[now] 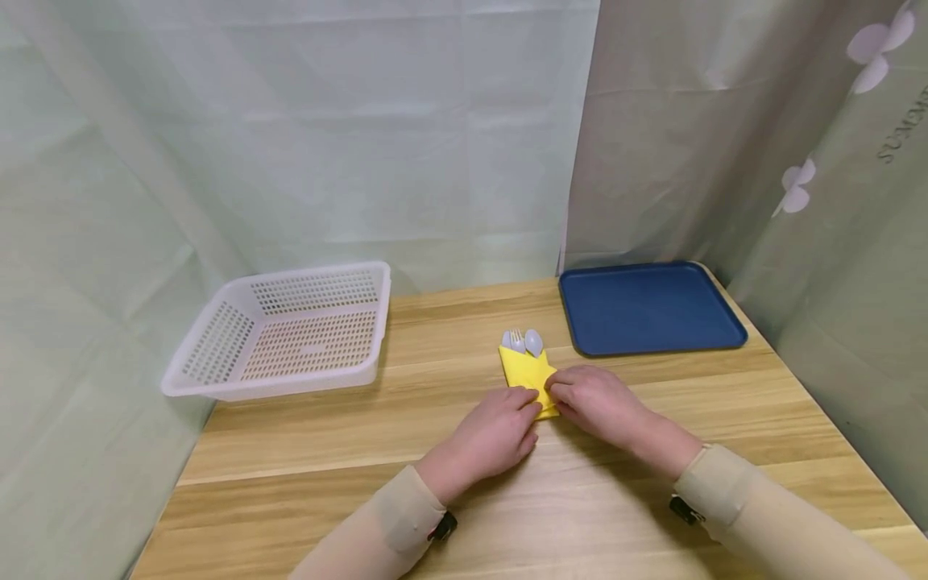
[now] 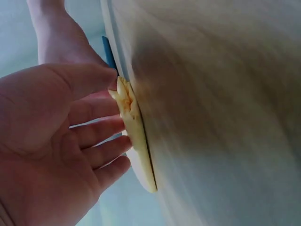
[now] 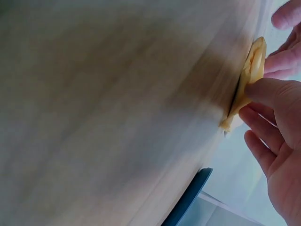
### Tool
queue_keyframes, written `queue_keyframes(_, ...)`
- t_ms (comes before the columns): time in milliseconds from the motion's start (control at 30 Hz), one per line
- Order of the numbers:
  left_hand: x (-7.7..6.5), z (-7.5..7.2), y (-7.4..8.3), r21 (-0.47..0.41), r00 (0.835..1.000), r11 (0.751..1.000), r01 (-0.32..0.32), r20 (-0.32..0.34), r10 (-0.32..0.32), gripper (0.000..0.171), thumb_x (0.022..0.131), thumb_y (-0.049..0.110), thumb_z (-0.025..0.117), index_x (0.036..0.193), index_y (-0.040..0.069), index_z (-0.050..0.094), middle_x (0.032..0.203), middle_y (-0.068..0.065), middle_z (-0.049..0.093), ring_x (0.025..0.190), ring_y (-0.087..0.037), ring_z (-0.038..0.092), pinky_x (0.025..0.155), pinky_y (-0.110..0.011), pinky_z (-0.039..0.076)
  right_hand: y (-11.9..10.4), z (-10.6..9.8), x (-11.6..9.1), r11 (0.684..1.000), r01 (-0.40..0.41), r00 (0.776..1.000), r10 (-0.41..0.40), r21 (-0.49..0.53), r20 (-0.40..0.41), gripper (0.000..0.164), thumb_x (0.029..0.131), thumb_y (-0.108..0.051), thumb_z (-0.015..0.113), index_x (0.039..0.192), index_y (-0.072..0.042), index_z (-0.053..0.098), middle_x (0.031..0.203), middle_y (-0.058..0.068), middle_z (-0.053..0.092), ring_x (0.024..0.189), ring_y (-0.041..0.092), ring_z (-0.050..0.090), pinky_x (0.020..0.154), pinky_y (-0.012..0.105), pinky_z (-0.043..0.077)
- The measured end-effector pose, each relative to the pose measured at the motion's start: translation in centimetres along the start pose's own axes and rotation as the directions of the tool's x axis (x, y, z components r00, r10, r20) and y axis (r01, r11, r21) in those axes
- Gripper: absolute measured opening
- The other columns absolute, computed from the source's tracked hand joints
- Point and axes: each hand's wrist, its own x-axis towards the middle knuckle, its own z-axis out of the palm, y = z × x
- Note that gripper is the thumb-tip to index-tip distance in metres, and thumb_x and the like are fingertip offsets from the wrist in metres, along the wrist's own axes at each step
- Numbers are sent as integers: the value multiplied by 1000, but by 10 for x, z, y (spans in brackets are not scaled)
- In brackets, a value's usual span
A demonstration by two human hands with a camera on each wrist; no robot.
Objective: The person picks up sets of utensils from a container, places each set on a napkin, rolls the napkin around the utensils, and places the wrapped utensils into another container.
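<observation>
A folded yellow napkin (image 1: pixel 524 369) lies on the table, also seen edge-on as the yellow napkin (image 2: pixel 136 141) in the left wrist view. From its far end stick out a light grey fork (image 1: pixel 517 341), a spoon (image 1: pixel 533 342) and another pale utensil tip (image 1: pixel 506 341); their lower parts are hidden in the napkin. My left hand (image 1: pixel 500 427) rests on the napkin's near left part, fingers extended. On the right edge, my right hand (image 1: pixel 594 401) pinches the napkin, the thumb (image 3: pixel 265 90) against its side.
A white perforated plastic basket (image 1: pixel 370 374) stands at the table's back left. The blue tray (image 1: pixel 652 310) lies at the back right. Pale curtains (image 1: pixel 362 145) hang behind and beside the wooden table (image 1: pixel 304 499).
</observation>
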Motion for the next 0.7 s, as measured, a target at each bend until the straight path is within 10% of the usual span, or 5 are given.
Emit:
queue_keyframes(367,-7,-4,2,-18,980,1000,1,199,3,64,109,35,70,163,6,52,172,-16,43,159,-33,42,128,-45,34,0,-3,0,1000,8,999,-7,-29,39,14,86,0,89,91,-7,78,107,4,73,95,25,71,89,41,61)
queue_keyframes(700,-7,-8,5,56,971,998,-27,238,13,60,110,35,67,164,12,53,172,-17,43,159,-33,42,127,-45,36,1,-3,-1,996,51,999,-51,-74,11,20,85,-1,91,82,-11,74,97,1,67,88,23,63,90,42,57)
